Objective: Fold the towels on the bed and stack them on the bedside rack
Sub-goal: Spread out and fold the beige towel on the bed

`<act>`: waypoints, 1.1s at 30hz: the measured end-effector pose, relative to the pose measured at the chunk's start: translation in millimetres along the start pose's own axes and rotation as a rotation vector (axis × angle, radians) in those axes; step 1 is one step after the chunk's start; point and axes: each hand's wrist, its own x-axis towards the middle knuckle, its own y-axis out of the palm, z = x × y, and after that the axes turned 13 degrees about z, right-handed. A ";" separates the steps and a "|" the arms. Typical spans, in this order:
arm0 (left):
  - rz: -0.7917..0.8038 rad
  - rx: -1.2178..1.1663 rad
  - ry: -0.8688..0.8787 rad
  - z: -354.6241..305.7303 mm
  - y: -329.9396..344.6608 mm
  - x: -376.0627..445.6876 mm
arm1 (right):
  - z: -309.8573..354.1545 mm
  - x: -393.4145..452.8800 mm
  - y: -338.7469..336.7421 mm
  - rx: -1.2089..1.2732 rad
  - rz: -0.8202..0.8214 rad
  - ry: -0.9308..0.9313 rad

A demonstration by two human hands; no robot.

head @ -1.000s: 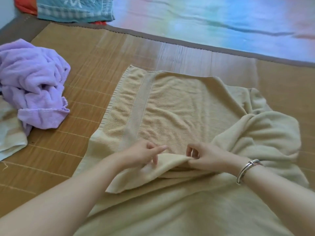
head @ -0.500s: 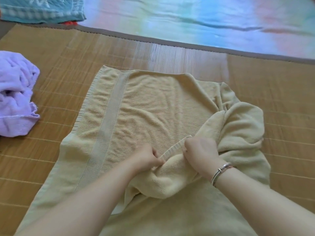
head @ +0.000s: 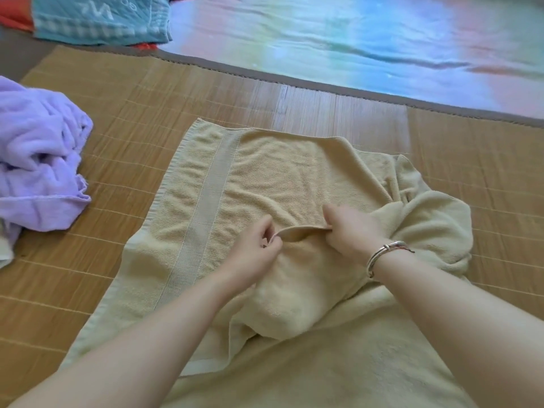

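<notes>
With the left hand (head: 259,245) and right hand (head: 350,231) each pinching the hem of the yellow towel (head: 265,172) spread on the mat (head: 132,113), the bunched right side may drag along and spoil the fold.

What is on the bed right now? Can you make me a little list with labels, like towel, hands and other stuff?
surface: woven bamboo mat on the bed
towel being folded: yellow towel, spread out, right side bunched up
left hand: left hand pinches the towel's edge
right hand: right hand grips the same edge, bracelet on its wrist
waiting towel: purple towel, crumpled at the left
far corner: teal towel, lying flat
beyond the mat: pastel sheet
rack: not in view
</notes>
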 end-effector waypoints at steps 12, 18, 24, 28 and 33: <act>-0.423 -0.132 -0.002 11.4 -180.3 68.2 | 160.3 117.1 -120.0 1.044 -0.536 -0.244; -0.445 -0.079 -0.115 53.2 -240.4 110.8 | 211.0 197.2 -127.1 0.994 -0.502 -0.311; -0.310 0.000 -0.283 114.3 -242.5 147.6 | 224.1 276.1 -92.8 0.834 -0.333 -0.242; -0.256 -0.048 -0.237 139.1 -237.5 157.0 | 230.4 300.3 -82.9 0.764 -0.299 -0.213; -0.267 -0.027 -0.201 152.7 -232.0 161.5 | 235.3 322.2 -83.6 0.715 -0.223 -0.169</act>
